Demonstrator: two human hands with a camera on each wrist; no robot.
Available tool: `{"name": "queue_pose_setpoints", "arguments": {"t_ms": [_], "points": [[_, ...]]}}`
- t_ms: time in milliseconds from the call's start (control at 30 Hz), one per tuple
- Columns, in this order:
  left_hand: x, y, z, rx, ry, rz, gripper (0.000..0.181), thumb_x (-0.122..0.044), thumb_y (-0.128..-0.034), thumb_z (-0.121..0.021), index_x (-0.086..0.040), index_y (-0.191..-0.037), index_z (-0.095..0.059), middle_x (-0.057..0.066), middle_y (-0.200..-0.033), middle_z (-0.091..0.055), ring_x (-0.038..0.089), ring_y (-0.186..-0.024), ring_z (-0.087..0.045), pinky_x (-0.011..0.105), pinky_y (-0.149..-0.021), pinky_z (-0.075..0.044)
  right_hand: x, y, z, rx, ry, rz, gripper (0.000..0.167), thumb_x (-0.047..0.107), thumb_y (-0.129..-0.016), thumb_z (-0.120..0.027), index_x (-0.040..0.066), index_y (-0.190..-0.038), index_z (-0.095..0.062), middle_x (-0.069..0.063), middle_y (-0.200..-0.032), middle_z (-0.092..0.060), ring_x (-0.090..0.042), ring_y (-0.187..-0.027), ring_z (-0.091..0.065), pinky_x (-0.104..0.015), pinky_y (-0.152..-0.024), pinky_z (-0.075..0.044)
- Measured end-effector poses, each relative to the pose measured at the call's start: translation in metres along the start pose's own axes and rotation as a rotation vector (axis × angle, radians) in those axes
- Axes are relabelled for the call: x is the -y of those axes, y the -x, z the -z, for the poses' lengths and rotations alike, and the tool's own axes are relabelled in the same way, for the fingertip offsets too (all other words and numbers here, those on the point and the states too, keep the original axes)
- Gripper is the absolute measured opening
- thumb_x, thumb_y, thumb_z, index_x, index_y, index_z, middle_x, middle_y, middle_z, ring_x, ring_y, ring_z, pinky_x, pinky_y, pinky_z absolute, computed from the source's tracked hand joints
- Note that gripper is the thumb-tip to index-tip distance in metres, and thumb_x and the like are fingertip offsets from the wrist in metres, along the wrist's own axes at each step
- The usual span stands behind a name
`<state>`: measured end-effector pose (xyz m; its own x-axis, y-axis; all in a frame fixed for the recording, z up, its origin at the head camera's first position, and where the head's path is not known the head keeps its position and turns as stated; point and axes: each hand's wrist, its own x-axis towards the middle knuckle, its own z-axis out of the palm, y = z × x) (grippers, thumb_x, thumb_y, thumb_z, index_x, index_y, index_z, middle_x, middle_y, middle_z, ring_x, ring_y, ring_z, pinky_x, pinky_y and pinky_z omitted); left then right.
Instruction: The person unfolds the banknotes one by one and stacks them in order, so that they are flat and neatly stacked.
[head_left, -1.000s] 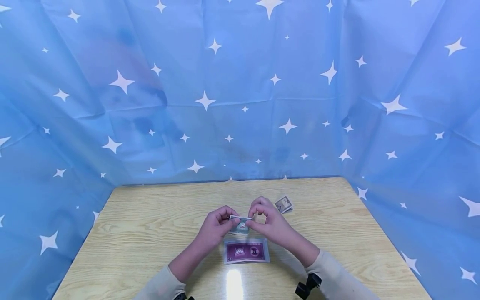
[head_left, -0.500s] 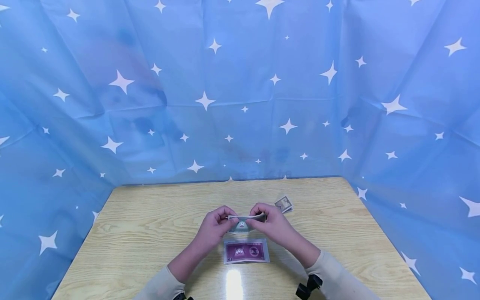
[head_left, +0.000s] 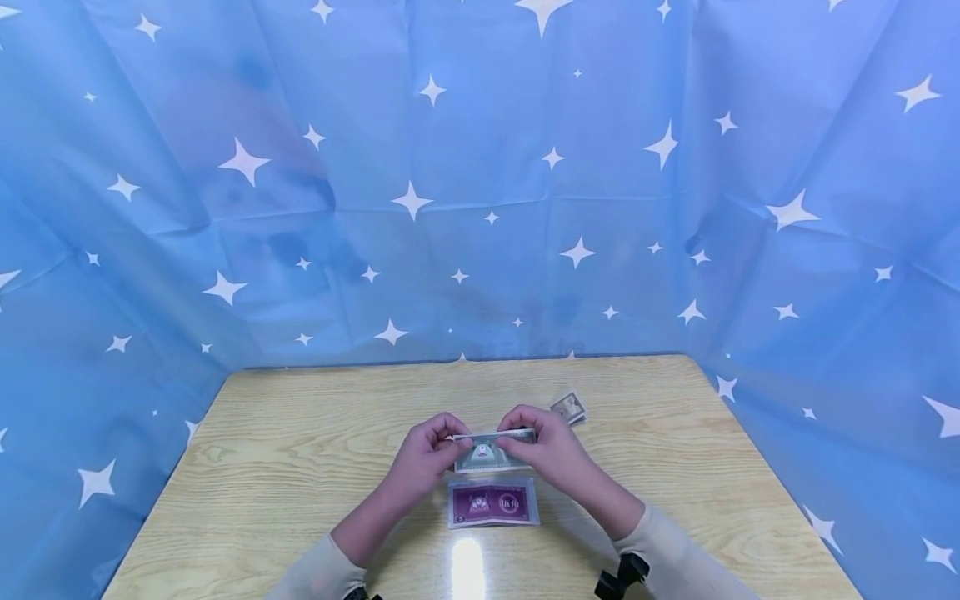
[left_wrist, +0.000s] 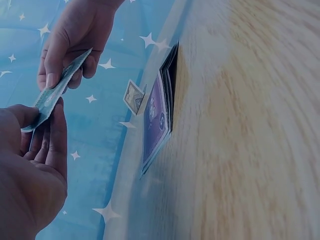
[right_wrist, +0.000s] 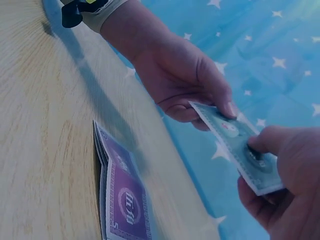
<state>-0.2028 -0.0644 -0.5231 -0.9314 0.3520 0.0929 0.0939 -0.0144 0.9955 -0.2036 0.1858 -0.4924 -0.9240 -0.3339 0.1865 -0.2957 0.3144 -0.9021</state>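
A green play banknote (head_left: 483, 455) is spread out flat between both hands above the table. My left hand (head_left: 424, 454) pinches its left end, thumb on top and fingers beneath. At the right end, my right hand (head_left: 547, 446) pinches it the same way, as the right wrist view also shows the green banknote (right_wrist: 232, 142). Just nearer to me lies a small stack of purple play banknotes (head_left: 493, 503), creased across the middle. In the left wrist view these purple banknotes (left_wrist: 156, 112) show several layers at the edge.
A small folded brown banknote (head_left: 570, 407) lies beyond my right hand on the wooden table (head_left: 300, 433). A blue cloth with white stars (head_left: 480, 167) hangs behind and beside the table. Light glares off the wood near the front.
The green banknote was folded to half width; its right half has swung out to the right and it now lies flat. My right hand has shifted slightly right and nearer.
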Motion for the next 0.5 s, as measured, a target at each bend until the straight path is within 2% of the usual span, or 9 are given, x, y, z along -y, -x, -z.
{"name": "queue_pose_setpoints", "arguments": {"t_ms": [67, 233, 367, 500], "points": [[0.002, 0.000, 0.001, 0.003, 0.005, 0.003, 0.013, -0.009, -0.1060, -0.073, 0.002, -0.112, -0.069, 0.008, -0.095, -0.072, 0.013, -0.075, -0.068, 0.028, -0.071, -0.060, -0.002, 0.001, 0.001, 0.002, -0.006, 0.010, 0.009, 0.008, -0.099, -0.083, 0.011, -0.106, -0.079, -0.004, -0.103, -0.077, -0.018, -0.093, -0.068, -0.028, -0.081, -0.057], [0.004, 0.002, 0.005, 0.015, -0.013, 0.019, 0.013, -0.006, -0.1044, -0.074, 0.001, -0.114, -0.070, 0.013, -0.102, -0.074, 0.016, -0.081, -0.071, 0.027, -0.071, -0.061, -0.005, 0.006, 0.004, 0.017, -0.042, -0.006, 0.011, 0.007, -0.099, -0.083, 0.007, -0.110, -0.079, -0.009, -0.102, -0.077, -0.013, -0.077, -0.065, -0.024, -0.067, -0.054], [0.003, 0.006, 0.008, 0.029, -0.092, 0.018, 0.014, -0.005, -0.1021, -0.076, -0.003, -0.116, -0.074, 0.012, -0.107, -0.076, 0.018, -0.085, -0.069, 0.028, -0.071, -0.061, -0.005, 0.011, 0.005, 0.036, -0.063, -0.048, 0.018, 0.006, -0.099, -0.082, 0.000, -0.115, -0.078, -0.014, -0.100, -0.077, -0.012, -0.073, -0.064, -0.022, -0.064, -0.054], [0.004, 0.008, 0.010, 0.038, -0.186, -0.009, 0.015, -0.007, -0.1009, -0.079, -0.009, -0.116, -0.079, 0.007, -0.106, -0.076, 0.018, -0.087, -0.065, 0.027, -0.070, -0.060, -0.008, 0.017, 0.005, 0.036, -0.043, -0.087, 0.022, 0.008, -0.098, -0.083, 0.000, -0.119, -0.078, -0.012, -0.097, -0.077, -0.012, -0.072, -0.063, -0.022, -0.063, -0.053]]}}
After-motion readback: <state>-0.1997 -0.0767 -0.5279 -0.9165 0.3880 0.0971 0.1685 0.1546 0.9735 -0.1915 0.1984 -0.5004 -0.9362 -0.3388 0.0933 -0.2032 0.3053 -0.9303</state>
